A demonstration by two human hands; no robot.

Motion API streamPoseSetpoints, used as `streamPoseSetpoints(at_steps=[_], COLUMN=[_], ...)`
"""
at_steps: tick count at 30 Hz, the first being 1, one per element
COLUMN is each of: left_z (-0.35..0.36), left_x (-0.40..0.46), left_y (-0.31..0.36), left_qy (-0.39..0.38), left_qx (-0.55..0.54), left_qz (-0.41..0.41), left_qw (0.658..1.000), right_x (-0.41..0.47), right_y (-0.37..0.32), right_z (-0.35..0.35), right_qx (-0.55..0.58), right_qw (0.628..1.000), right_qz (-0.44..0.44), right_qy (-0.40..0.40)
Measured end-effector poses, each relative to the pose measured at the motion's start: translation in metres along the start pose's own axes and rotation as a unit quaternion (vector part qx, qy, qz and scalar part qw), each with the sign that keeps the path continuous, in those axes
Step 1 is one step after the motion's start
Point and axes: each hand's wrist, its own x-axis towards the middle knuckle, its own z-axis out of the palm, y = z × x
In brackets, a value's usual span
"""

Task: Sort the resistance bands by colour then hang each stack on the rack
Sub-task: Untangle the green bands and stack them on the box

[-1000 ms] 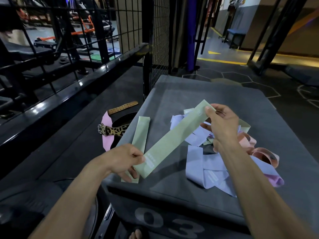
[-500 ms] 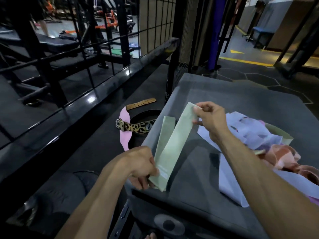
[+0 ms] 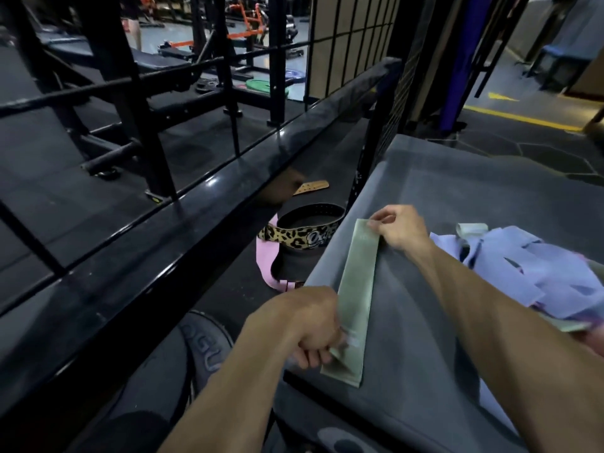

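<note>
The scene is dim overall, with a cool, bluish cast. The brightest area lies far back at the top, where the gym floor [image 3: 157, 31] catches pale light. Small white glints run along the glossy black rail [image 3: 209, 184] (the sharpest highlights in view). The grey tabletop [image 3: 457, 204] is softly and evenly lit, and a faint shadow falls on it beside the green band [image 3: 358, 282]. Motion blur smears the left hand [image 3: 307, 325] and the band's near end; the right hand [image 3: 398, 228] is slightly soft. Straight bars bow outward toward the edges, typical wide-angle distortion, and the lower corners fall into near-black.
</note>
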Motion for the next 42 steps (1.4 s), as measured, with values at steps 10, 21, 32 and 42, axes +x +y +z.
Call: streamPoseSetpoints(at_steps=[10, 21, 32, 42], left_z=[-0.006, 0.0, -0.003, -0.004], left_x=[-0.005, -0.007, -0.007, -0.009], left_y=[0.001, 0.011, 0.007, 0.007], left_qy=[-0.035, -0.001, -0.012, -0.046], left_qx=[0.167, 0.196, 0.19, 0.174], left_qz=[0.003, 0.013, 0.048, 0.053], left_qw=[0.985, 0.981, 0.98, 0.982], right_x=[0.002, 0.006, 0.013, 0.005], right_y=[0.005, -0.015, -0.031, -0.031], right_z=[0.007, 0.002, -0.001, 0.006], right_qx=[-0.055, -0.184, -0.294, -0.282], right_qw=[0.998, 0.981, 0.952, 0.957], right_qz=[-0.006, 0.0, -0.017, -0.03], right_qy=[-0.015, -0.06, -0.081, -0.066])
